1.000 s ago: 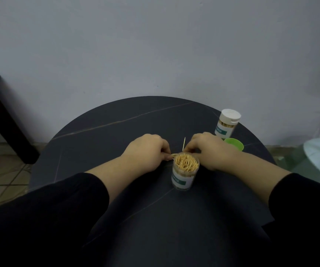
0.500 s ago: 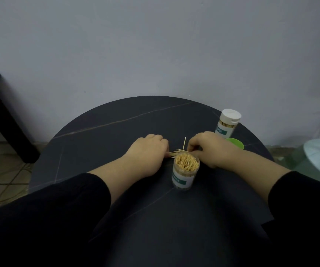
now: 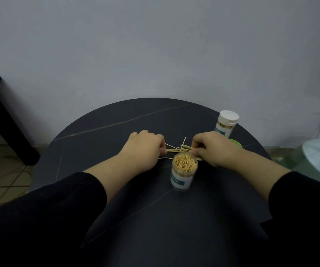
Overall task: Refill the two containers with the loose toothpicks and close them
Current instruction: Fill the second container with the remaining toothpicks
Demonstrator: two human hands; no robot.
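As hands (image 3: 143, 151) (image 3: 217, 149) seemingly pinch toothpicks (image 3: 176, 149), two containers (image 3: 183, 176) (image 3: 227, 122)

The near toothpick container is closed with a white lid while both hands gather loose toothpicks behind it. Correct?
No: the head view shows the near container open, lidless. The left hand and right hand do gather loose toothpicks behind it.

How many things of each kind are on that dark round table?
Containers: 2, the open container and the capped container.
Green lid: 1.
Bunch of loose toothpicks: 1, too tangled to count singly.
Total: 4.
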